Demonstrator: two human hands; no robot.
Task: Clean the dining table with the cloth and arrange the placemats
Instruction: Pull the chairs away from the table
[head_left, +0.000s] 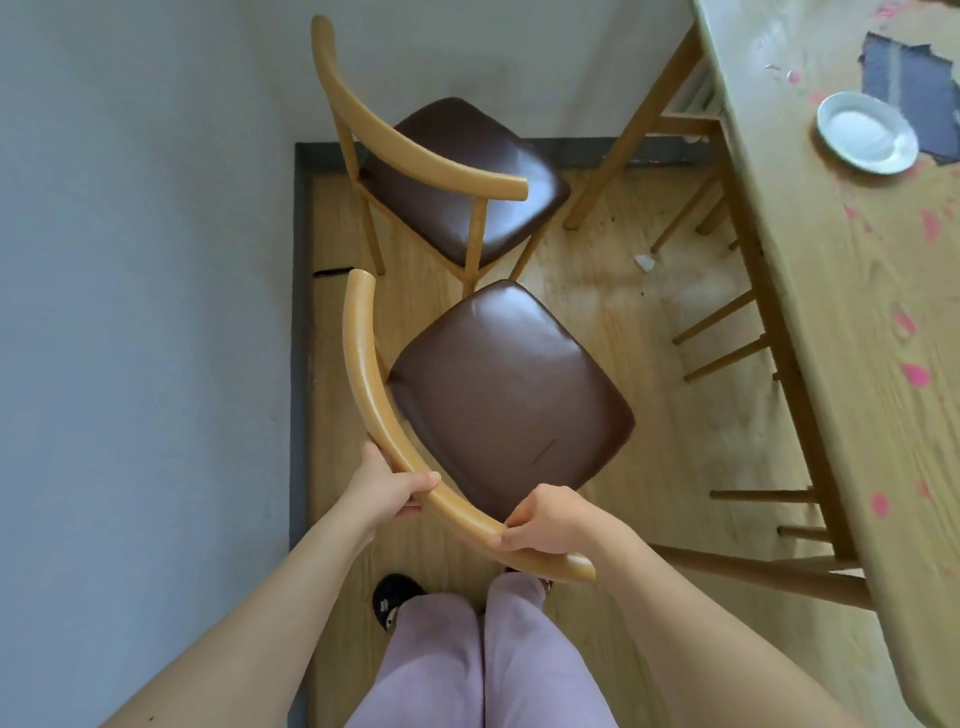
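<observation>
Two chairs on the floor (649, 338), near chair (509, 395) in front of far chair (462, 176), wall (140, 260) to the left, worktop (857, 312) to the right carrying plate (866, 132) beside placemat (909, 88)

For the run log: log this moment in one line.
phase: clearing chairs | left hand: gripping chair back | right hand: same | table: pink stains, unwiped
</observation>
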